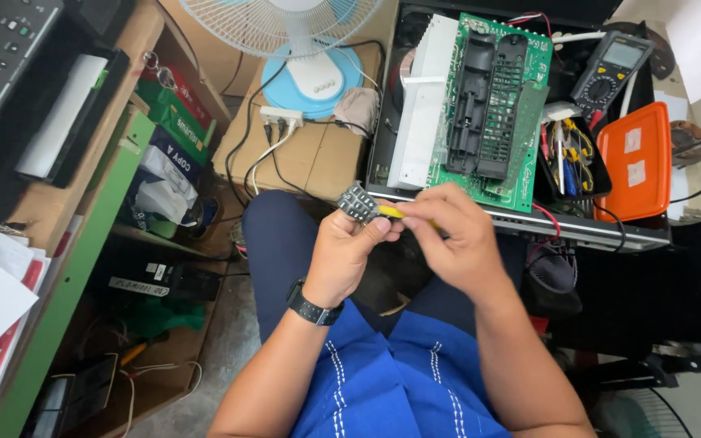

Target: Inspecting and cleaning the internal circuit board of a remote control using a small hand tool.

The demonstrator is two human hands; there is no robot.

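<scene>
Opened chassis (521,217): sitting at upper right of the frame, green circuit board (529,122) exposed; loose wires are hanging off its front edge and could be snagging a sleeve.
Multimeter (612,66): lying at the far upper right, near the orange lid (634,158).
Left hand (342,255): pinching the small grey component (359,201) at frame centre, above the lap; a slack grip could be dropping it.
Right hand (458,235): closing around a yellow-handled tool (393,212), tip meeting the component; slipping could be jabbing the fingers.

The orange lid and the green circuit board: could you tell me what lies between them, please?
In the head view, a black tray of small tools sits between the green circuit board and the orange lid.
</scene>
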